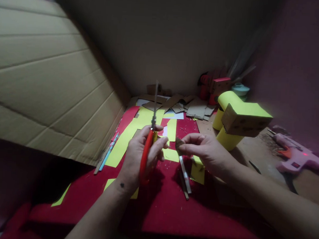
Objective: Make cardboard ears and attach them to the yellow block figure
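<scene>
Mid-frame, left hand [136, 150] has fingers around red-handled scissors [148, 144], right hand [211, 153] pinches brown scrap [178, 143], probably light, stiffish, crushable, best held by its edge.

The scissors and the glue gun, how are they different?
The scissors have red handles; the glue gun is mostly pink. The scissors are held in the left hand; the glue gun lies at the right, unheld. The glue gun has a glowing red light; the scissors don't. Both are tools.
</scene>
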Tool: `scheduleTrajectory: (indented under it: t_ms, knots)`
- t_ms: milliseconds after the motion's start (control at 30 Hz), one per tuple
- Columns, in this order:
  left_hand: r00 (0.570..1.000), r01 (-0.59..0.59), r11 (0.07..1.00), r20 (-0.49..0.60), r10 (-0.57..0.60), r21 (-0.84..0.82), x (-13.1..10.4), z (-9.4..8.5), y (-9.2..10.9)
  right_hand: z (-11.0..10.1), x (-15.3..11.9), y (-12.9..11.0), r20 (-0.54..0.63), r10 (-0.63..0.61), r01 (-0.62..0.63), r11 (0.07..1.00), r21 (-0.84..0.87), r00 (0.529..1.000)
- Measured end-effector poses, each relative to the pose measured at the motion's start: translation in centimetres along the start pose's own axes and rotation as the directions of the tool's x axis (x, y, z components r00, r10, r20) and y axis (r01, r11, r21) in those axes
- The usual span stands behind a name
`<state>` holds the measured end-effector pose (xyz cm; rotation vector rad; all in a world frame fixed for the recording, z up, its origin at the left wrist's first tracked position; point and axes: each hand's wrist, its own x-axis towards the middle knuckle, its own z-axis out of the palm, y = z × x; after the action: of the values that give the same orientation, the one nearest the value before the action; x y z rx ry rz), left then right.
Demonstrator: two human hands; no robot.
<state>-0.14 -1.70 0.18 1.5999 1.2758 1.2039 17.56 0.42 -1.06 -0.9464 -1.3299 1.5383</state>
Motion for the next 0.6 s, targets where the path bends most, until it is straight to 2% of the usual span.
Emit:
scheduleTrajectory:
  t_ms: [100, 300, 467, 600]
  knots:
    - [0.999, -0.035, 0.997, 0.008, 0.035, 0.068, 0.1, -0.5, -0.8, -0.2, 0.5, 0.2, -0.074, -0.034, 0.045, 0.988, 0.146, 0.997]
    - [0.973, -0.099, 0.982, 0.221, 0.062, 0.162, -0.2, -0.2, -1.0, 0.0, 0.8, -0.7, -0.163, -0.134, 0.179, 0.935, 0.308, 0.978]
    - [0.964, -0.154, 0.962, 0.246, 0.097, 0.224, -0.6, 0.4, -0.4, 0.2, 0.9, -1.5, -0.207, -0.153, 0.225, 0.894, 0.388, 0.966]
    - [0.962, -0.160, 0.956, 0.257, 0.095, 0.246, -0.8, 1.1, -0.9, 0.1, 1.2, -1.6, -0.227, -0.157, 0.242, 0.876, 0.418, 0.961]
